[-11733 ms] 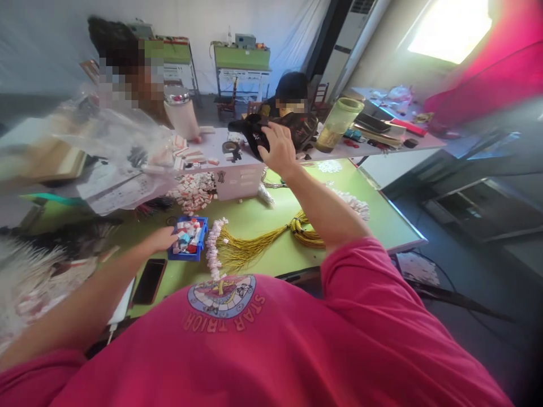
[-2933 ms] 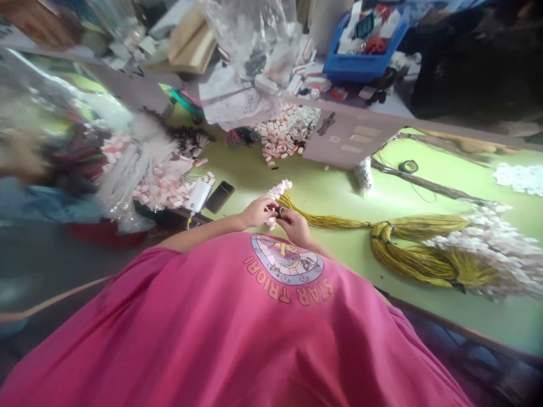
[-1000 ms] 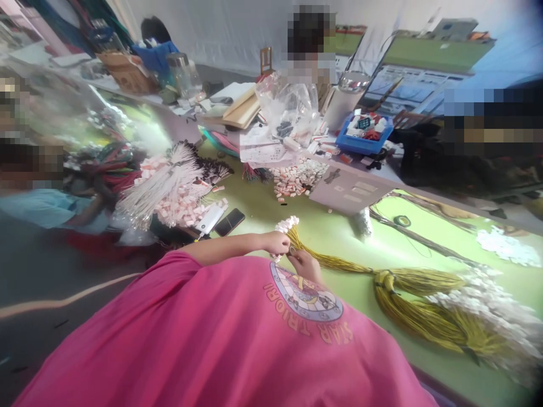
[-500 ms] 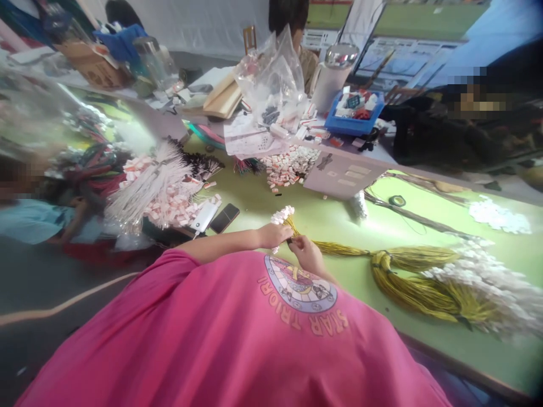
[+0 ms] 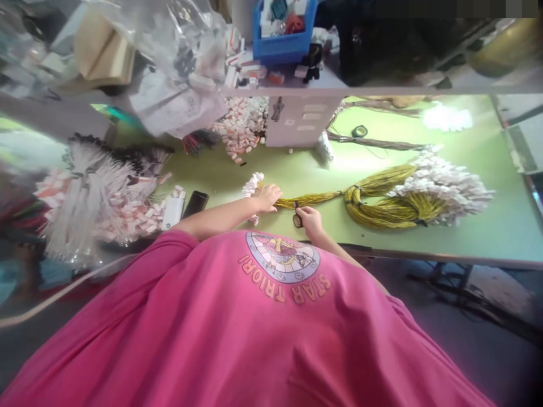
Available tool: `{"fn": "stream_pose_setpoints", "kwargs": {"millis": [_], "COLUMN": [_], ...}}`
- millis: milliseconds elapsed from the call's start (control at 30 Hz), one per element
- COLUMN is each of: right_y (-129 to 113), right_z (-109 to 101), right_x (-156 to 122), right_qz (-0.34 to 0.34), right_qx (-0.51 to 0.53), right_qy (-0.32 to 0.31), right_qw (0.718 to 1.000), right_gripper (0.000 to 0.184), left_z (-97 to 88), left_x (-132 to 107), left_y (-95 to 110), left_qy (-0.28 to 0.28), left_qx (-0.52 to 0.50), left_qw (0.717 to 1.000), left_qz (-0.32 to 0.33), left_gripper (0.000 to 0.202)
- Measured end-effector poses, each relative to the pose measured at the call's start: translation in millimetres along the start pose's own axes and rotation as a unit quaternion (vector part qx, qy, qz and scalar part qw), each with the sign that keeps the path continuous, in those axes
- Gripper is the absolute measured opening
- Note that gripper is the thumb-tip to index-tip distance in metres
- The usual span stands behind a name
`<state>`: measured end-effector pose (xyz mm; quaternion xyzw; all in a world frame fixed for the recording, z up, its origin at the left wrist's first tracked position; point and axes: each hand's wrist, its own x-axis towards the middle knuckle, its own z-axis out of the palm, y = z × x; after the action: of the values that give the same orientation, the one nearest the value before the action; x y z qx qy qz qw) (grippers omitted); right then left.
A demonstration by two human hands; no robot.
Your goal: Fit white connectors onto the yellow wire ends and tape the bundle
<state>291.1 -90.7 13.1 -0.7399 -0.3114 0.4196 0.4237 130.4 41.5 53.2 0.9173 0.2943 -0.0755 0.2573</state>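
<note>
My left hand is closed over a bundle of thin yellow wires, close behind the white connectors at its left end. A roll of black tape is pinched in my right hand, just below the wires. A short strip of tape runs from the roll up to the bundle. Further right, the wires meet a dark tie and a larger looped yellow wire bundle, which ends in a heap of white connectors.
Left of my hands lie a dark phone, a white power bank-like block and white cable bundles. Loose connectors pile up behind. A raised shelf holds a blue bin. Another tape roll lies at the back.
My view has tilted down and turned right. My right hand has moved right along the wires, away from my left hand, and the tape roll now shows. My left hand stays near the connectors.
</note>
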Motion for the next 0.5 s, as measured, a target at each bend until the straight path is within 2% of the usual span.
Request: {"fn": "stream_pose_setpoints", "kwargs": {"millis": [67,167,233,333,500], "right_y": [8,12,10,3,-18], "right_z": [-4,-1,4,18,47], "right_x": [-1,-2,-1,4,21], "right_qz": [0.013,0.016,0.015,0.010,-0.007], "right_qx": [0.040,0.082,0.099,0.115,0.119], "right_qy": [0.031,0.050,0.046,0.034,0.016], "right_qw": [0.999,0.995,0.994,0.993,0.993], "right_gripper": [0.042,0.043,0.041,0.037,0.031], "left_z": [9.7,21.1,22.4,13.1,-17.9], "left_x": [15,33,43,55,66], "left_y": [4,8,7,0,-10], "left_qy": [-0.029,-0.061,-0.086,-0.129,-0.188], "left_qx": [0.026,0.046,0.045,0.024,-0.078], "left_qw": [0.999,0.996,0.993,0.987,0.975], "left_qz": [-0.005,-0.051,-0.073,-0.090,-0.094], "left_gripper": [0.071,0.044,0.031,0.025,0.018]}}
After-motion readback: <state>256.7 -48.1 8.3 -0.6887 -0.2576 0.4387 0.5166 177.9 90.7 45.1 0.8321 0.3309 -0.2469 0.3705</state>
